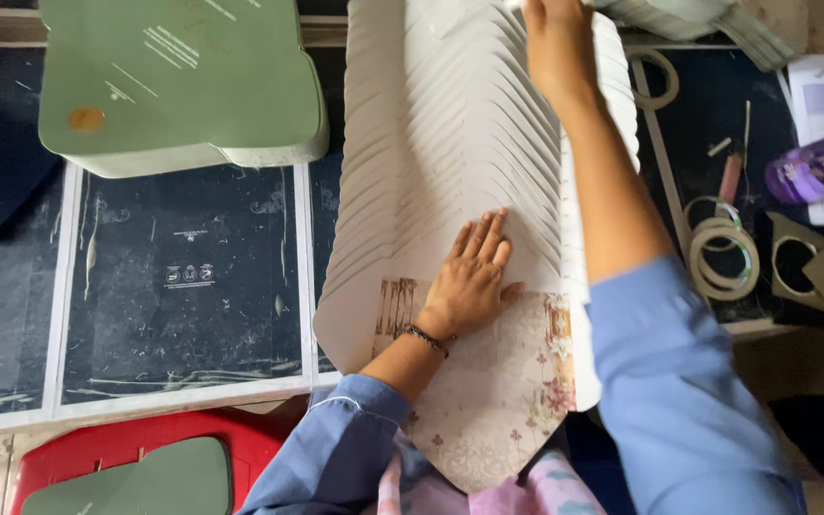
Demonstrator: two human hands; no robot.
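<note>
Lying fanned along the counter [183,286], the white card stack [450,143] wants even overlap: left hand [474,277] presses flat, fingers spread, holding nothing, while right hand [555,43] reaches the far end, its grip hidden; tape rolls [722,253] sit beside.

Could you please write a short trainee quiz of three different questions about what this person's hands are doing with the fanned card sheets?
1. True or false: the left hand lies flat on the fanned stack of white card sheets.
2. Where is the right hand? A) on the green stack B) at the far end of the fanned sheets C) on the tape rolls
3. Fill in: the card nearest the person shows a ____ print.

Key: 1 true. 2 B; the green card stack and tape rolls lie untouched. 3 floral.
</note>
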